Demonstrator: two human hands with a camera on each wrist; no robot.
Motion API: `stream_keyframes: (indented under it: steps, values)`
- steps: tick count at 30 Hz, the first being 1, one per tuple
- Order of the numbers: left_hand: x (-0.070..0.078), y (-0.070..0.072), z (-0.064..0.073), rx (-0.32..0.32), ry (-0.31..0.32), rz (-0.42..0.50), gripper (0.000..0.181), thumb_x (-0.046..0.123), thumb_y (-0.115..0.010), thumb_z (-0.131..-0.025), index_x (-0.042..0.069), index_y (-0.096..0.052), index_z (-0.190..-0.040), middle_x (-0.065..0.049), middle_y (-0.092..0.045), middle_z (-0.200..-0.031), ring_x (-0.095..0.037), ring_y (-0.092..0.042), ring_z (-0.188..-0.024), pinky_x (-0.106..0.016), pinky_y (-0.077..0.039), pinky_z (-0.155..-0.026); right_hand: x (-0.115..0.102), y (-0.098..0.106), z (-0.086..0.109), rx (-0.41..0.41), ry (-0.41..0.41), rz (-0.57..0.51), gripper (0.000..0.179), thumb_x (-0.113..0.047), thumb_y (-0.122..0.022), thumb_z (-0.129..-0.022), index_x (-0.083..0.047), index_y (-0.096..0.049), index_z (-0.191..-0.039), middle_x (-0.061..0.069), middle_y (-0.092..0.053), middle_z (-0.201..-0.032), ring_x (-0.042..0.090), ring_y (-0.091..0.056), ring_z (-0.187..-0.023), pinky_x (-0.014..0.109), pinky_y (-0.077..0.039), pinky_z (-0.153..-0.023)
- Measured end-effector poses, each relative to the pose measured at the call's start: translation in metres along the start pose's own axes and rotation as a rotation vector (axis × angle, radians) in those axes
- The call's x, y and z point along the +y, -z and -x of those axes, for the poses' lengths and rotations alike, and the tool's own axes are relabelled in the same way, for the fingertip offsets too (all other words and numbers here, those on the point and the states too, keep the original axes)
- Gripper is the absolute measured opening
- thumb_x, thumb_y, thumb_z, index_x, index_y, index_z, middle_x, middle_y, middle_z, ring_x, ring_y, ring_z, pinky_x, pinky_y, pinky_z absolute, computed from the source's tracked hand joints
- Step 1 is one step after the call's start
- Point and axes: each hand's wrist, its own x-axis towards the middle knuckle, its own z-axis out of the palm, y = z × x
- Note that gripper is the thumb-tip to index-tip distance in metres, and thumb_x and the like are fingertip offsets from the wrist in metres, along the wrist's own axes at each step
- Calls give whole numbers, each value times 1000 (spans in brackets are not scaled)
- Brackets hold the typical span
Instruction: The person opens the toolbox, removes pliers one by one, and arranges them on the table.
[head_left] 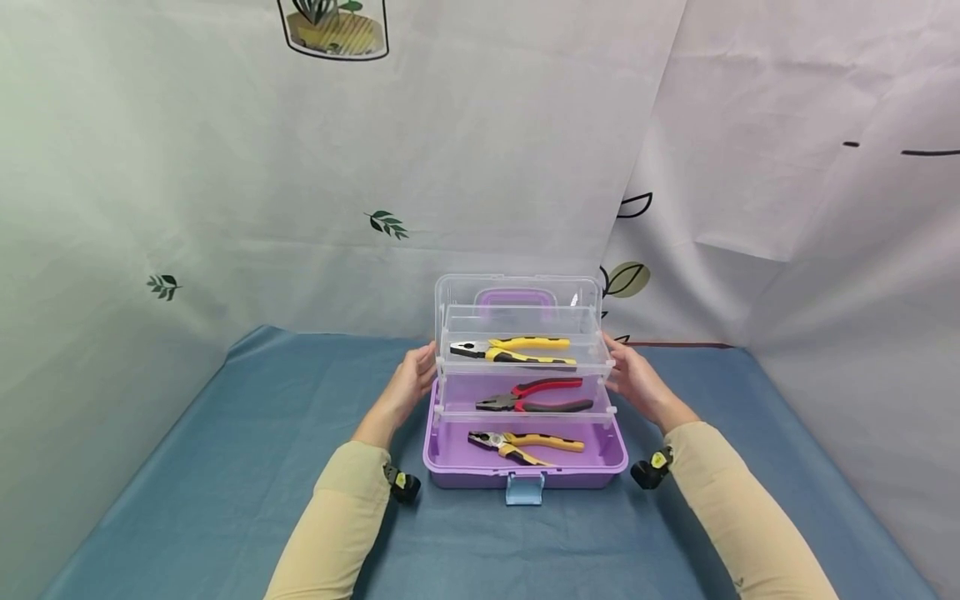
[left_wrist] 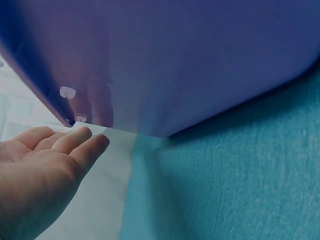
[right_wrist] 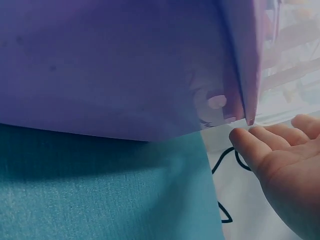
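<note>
A purple toolbox [head_left: 465, 480] stands with its clear lid [head_left: 461, 293] raised and its see-through trays lifted in tiers. Yellow-and-black pliers [head_left: 528, 342] lie in the upper tray, and red-and-black pliers [head_left: 551, 384] show in the tier below. Another pair of yellow-and-black pliers [head_left: 551, 439] rests in the purple base. My left hand [head_left: 407, 385] is at the box's left side, fingers extended near the rear corner, as the left wrist view also shows. On the opposite side, my right hand [head_left: 637, 382] has its fingertips beside the lid and trays, fingers loosely straight.
A light blue latch [head_left: 524, 490] hangs down at the box's front. Blue cloth [head_left: 247, 467] covers the table, and pale printed fabric [head_left: 487, 150] hangs behind and at both sides. Each forearm wears a small black wrist camera [head_left: 651, 469].
</note>
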Motion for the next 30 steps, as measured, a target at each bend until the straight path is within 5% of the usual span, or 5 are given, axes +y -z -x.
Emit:
stream_keyframes:
  steps: [30]
  values:
    - [-4, -2, -5, 2, 45, 64, 64, 37, -15, -98, 4, -2, -152, -9, 1, -160, -32, -10, -146, -46, -11, -120, 5, -2, -2, 18, -14, -53, 56, -20, -11, -98, -2, -7, -151, 22, -12, -156, 38, -7, -145, 57, -11, -117]
